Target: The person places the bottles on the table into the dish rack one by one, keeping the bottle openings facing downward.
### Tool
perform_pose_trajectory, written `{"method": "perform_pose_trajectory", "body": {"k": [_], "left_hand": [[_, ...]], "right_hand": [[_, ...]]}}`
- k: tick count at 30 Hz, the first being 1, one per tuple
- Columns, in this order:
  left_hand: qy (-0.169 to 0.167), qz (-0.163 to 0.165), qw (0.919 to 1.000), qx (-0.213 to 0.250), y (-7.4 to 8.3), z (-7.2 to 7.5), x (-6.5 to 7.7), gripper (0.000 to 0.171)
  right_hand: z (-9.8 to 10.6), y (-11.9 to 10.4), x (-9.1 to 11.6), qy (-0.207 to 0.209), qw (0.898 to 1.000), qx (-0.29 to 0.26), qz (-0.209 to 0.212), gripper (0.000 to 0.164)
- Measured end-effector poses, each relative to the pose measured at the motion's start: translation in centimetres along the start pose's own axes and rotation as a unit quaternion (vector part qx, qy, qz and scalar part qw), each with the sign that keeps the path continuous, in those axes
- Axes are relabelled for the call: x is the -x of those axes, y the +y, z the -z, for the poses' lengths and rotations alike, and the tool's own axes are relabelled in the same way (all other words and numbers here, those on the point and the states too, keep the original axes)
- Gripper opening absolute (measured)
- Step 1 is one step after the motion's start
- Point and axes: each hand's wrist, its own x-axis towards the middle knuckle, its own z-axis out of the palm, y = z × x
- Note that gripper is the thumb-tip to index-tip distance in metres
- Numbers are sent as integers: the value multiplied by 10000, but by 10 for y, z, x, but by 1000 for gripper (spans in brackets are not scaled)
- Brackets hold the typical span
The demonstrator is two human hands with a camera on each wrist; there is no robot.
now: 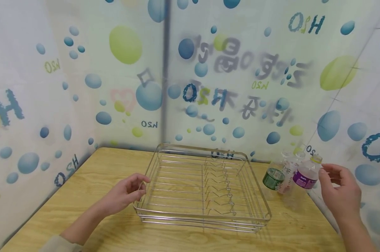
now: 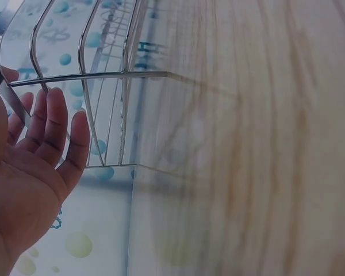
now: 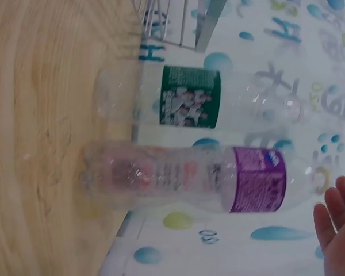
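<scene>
A rectangular metal wire dish rack (image 1: 202, 216) stands on the table. At its left side, my left hand (image 1: 126, 194) has its fingers loosely bent at the rim. The left wrist view shows those fingertips (image 2: 56, 98) right by the rack's side wires, with the thumb mostly hidden. My right hand (image 1: 341, 189) is beside a clear plastic bottle with a purple label (image 1: 305, 178), its fingers relaxed around nothing. In the right wrist view, the fingers (image 3: 336, 207) lie just past the neck of that purple-labelled bottle (image 3: 259, 179), which stands upright.
Left of the purple-labelled bottle is a clear bottle with a green label (image 1: 273, 179). Another clear bottle with pinkish print (image 1: 289, 175) is partly hidden among them. The wooden table (image 1: 92, 175) meets patterned curtains (image 1: 126, 115) at the back and sides.
</scene>
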Motion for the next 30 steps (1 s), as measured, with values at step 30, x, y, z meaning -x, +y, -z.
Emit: {"method": "perform_pose_trajectory", "body": {"k": [30], "left_hand": [[57, -15, 10000, 78, -2, -2, 1, 35]], "right_hand": [[-31, 68, -28, -2928, 9539, -445, -481, 112]]}}
